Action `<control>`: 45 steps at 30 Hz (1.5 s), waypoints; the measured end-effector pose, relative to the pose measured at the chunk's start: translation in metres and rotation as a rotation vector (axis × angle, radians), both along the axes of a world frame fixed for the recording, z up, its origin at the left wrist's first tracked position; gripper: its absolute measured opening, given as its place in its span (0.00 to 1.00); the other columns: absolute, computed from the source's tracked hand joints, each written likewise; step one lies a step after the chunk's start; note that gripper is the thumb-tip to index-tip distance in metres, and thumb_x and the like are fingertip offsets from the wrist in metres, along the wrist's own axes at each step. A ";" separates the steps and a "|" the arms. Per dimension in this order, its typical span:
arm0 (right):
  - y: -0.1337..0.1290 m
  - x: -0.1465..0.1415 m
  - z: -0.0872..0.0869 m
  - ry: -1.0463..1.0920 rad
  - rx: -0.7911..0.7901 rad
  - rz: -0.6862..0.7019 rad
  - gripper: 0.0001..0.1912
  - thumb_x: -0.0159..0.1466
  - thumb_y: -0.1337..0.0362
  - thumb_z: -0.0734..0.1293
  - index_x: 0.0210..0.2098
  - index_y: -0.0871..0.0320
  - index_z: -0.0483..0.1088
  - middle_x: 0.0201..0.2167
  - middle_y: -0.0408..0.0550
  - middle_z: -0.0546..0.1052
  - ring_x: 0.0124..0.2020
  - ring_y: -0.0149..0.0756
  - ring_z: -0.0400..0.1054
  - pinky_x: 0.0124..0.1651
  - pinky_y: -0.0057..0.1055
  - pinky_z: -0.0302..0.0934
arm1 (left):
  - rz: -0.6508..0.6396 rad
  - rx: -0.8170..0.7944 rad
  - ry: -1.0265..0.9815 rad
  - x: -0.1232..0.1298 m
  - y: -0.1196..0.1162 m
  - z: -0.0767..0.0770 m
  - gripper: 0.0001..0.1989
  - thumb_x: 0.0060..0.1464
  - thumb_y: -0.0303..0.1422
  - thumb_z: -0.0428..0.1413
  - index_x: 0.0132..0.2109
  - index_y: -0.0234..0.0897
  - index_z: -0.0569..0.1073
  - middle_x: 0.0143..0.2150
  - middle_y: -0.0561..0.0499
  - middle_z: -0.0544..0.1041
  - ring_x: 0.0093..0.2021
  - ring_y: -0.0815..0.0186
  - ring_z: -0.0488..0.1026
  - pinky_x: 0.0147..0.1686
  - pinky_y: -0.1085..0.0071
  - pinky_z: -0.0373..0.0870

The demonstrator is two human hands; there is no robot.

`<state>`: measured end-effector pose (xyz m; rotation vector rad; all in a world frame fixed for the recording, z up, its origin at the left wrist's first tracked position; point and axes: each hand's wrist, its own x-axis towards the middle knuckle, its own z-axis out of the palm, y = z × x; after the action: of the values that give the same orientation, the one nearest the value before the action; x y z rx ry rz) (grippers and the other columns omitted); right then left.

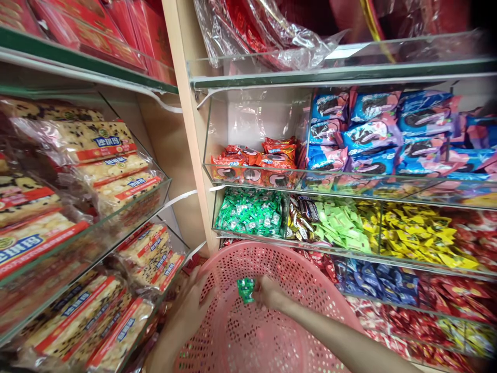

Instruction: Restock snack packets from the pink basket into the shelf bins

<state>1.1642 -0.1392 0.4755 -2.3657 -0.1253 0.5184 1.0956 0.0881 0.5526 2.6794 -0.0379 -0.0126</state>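
A pink plastic basket (pixel 267 254), full of small holes, is in front of me below the shelves. My left hand (pixel 194 298) grips its left rim, with the thumb on the inner side and the other fingers mostly hidden. Inside the basket's hollow, my right hand (pixel 267 294) is closed on a small bunch of green-wrapped candies (pixel 245 290) that stick out to the left of the fingers. The hand is slightly blurred. More candies in the same green wrapping fill a clear shelf bin (pixel 250 211) just beyond the basket's rim.
Puffed-rice bars (pixel 104 140) in clear wrap stack on the left shelves. Rightward stand light green packets (pixel 341 225), yellow candies (pixel 415 233) and blue biscuit packs (pixel 368 132). Orange-red packs (pixel 256 160) sit above the green bin. Glass shelf edges (pixel 330 72) jut forward.
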 end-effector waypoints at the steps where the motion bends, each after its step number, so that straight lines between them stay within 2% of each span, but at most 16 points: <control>1: 0.000 -0.001 0.003 -0.048 -0.052 0.009 0.03 0.50 0.72 0.65 0.24 0.59 0.68 0.17 0.42 0.72 0.25 0.34 0.69 0.27 0.24 0.56 | 0.001 0.004 0.004 0.000 0.000 0.001 0.28 0.56 0.46 0.41 0.59 0.35 0.63 0.65 0.41 0.52 0.65 0.54 0.47 0.61 0.54 0.47; 4: 0.003 -0.004 0.018 -0.169 -0.196 0.054 0.04 0.50 0.70 0.67 0.28 0.60 0.70 0.28 0.49 0.75 0.34 0.39 0.69 0.31 0.27 0.54 | 0.001 0.006 0.006 -0.001 -0.001 0.000 0.28 0.57 0.46 0.40 0.59 0.36 0.62 0.65 0.42 0.52 0.65 0.55 0.46 0.61 0.55 0.46; 6: 0.006 -0.009 0.035 -0.241 -0.251 0.100 0.05 0.52 0.68 0.66 0.30 0.60 0.70 0.32 0.52 0.75 0.35 0.40 0.68 0.31 0.29 0.53 | 0.008 0.007 0.016 -0.001 -0.001 -0.001 0.29 0.57 0.46 0.40 0.60 0.35 0.61 0.65 0.42 0.51 0.65 0.55 0.45 0.62 0.55 0.45; 10: 0.013 -0.014 0.096 -0.392 -0.248 0.220 0.04 0.57 0.64 0.64 0.31 0.57 0.69 0.28 0.47 0.74 0.32 0.35 0.66 0.30 0.27 0.49 | 0.042 -0.005 0.036 -0.001 0.000 -0.005 0.29 0.55 0.47 0.42 0.60 0.37 0.62 0.65 0.44 0.52 0.65 0.52 0.44 0.61 0.52 0.45; 14: 0.008 0.005 0.164 -0.632 -0.110 0.368 0.06 0.60 0.63 0.62 0.29 0.57 0.67 0.22 0.41 0.70 0.24 0.29 0.61 0.27 0.25 0.47 | 0.036 -0.029 0.048 -0.002 0.001 -0.005 0.30 0.55 0.48 0.42 0.60 0.37 0.61 0.66 0.43 0.51 0.65 0.52 0.43 0.61 0.53 0.44; 17: 0.000 0.035 0.188 -0.807 -0.103 0.405 0.02 0.60 0.68 0.62 0.33 0.58 0.66 0.29 0.44 0.71 0.30 0.30 0.62 0.32 0.26 0.50 | 0.043 -0.047 0.062 -0.002 0.001 -0.003 0.31 0.54 0.48 0.43 0.60 0.36 0.61 0.66 0.42 0.51 0.66 0.51 0.42 0.61 0.52 0.43; 20: -0.005 0.062 0.187 -0.879 -0.222 0.430 0.07 0.57 0.72 0.65 0.36 0.59 0.68 0.36 0.48 0.71 0.39 0.35 0.61 0.40 0.29 0.51 | 0.050 -0.072 0.061 -0.002 0.001 -0.004 0.31 0.54 0.48 0.44 0.60 0.37 0.62 0.65 0.43 0.52 0.66 0.51 0.42 0.61 0.52 0.43; 23: -0.004 0.074 0.178 -0.856 -0.279 0.441 0.09 0.54 0.71 0.67 0.36 0.59 0.69 0.37 0.49 0.70 0.39 0.38 0.61 0.41 0.32 0.51 | 0.061 -0.106 0.043 -0.001 0.002 -0.007 0.30 0.53 0.48 0.44 0.59 0.38 0.63 0.65 0.44 0.53 0.65 0.50 0.43 0.61 0.52 0.43; 27: 0.000 0.072 0.176 -0.852 -0.275 0.440 0.09 0.54 0.72 0.67 0.36 0.59 0.70 0.37 0.50 0.71 0.39 0.40 0.61 0.41 0.35 0.51 | 0.054 -0.105 0.033 -0.001 0.003 -0.010 0.31 0.53 0.48 0.44 0.59 0.36 0.63 0.65 0.42 0.52 0.65 0.49 0.43 0.61 0.52 0.43; 32: -0.003 0.073 0.182 -0.879 -0.175 0.388 0.06 0.57 0.69 0.67 0.36 0.59 0.69 0.35 0.48 0.72 0.39 0.38 0.61 0.43 0.36 0.53 | 0.057 -0.124 0.030 -0.002 0.002 -0.010 0.32 0.53 0.49 0.44 0.59 0.35 0.63 0.65 0.41 0.53 0.65 0.49 0.43 0.61 0.52 0.42; 33: -0.004 0.073 0.184 -0.862 -0.092 0.361 0.07 0.57 0.68 0.67 0.36 0.60 0.69 0.35 0.48 0.73 0.38 0.36 0.62 0.43 0.35 0.55 | 0.060 -0.129 0.030 -0.002 0.002 -0.011 0.32 0.53 0.49 0.44 0.59 0.35 0.63 0.65 0.41 0.53 0.65 0.50 0.43 0.61 0.52 0.42; 35: -0.007 0.070 0.188 -0.715 0.232 0.267 0.08 0.57 0.66 0.68 0.37 0.60 0.68 0.33 0.46 0.73 0.36 0.33 0.64 0.42 0.33 0.58 | 0.060 -0.133 0.027 -0.001 0.003 -0.013 0.32 0.53 0.49 0.44 0.59 0.35 0.63 0.65 0.41 0.53 0.65 0.50 0.43 0.61 0.52 0.42; 38: -0.011 0.057 0.193 -0.196 0.865 0.145 0.11 0.55 0.62 0.70 0.37 0.58 0.68 0.32 0.43 0.73 0.36 0.30 0.68 0.42 0.32 0.62 | 0.050 -0.134 0.016 0.000 0.004 -0.015 0.32 0.53 0.49 0.43 0.59 0.35 0.63 0.65 0.41 0.52 0.65 0.51 0.43 0.61 0.53 0.42; 39: -0.013 0.052 0.193 -0.027 1.006 0.129 0.12 0.55 0.61 0.70 0.37 0.57 0.68 0.32 0.41 0.73 0.37 0.31 0.69 0.42 0.32 0.64 | 0.048 -0.132 0.014 0.000 0.004 -0.015 0.32 0.53 0.49 0.43 0.59 0.35 0.62 0.65 0.41 0.51 0.65 0.51 0.43 0.61 0.53 0.43; 42: -0.015 0.038 0.191 0.275 1.218 0.097 0.15 0.52 0.61 0.72 0.36 0.56 0.66 0.30 0.39 0.73 0.36 0.33 0.72 0.38 0.31 0.68 | 0.049 -0.115 0.022 -0.001 0.003 -0.013 0.32 0.53 0.49 0.43 0.59 0.34 0.62 0.65 0.41 0.51 0.65 0.51 0.43 0.61 0.53 0.43; 45: -0.014 0.032 0.187 0.346 1.239 0.066 0.16 0.52 0.62 0.73 0.36 0.57 0.65 0.28 0.41 0.74 0.31 0.34 0.74 0.30 0.25 0.69 | 0.058 -0.108 0.034 -0.003 0.001 -0.009 0.32 0.53 0.49 0.44 0.59 0.34 0.62 0.65 0.41 0.51 0.66 0.51 0.43 0.61 0.54 0.43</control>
<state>1.1960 -0.1536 0.6626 -1.0568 -0.2689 0.6207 1.0924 0.0892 0.5437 2.5702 0.0491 -0.0367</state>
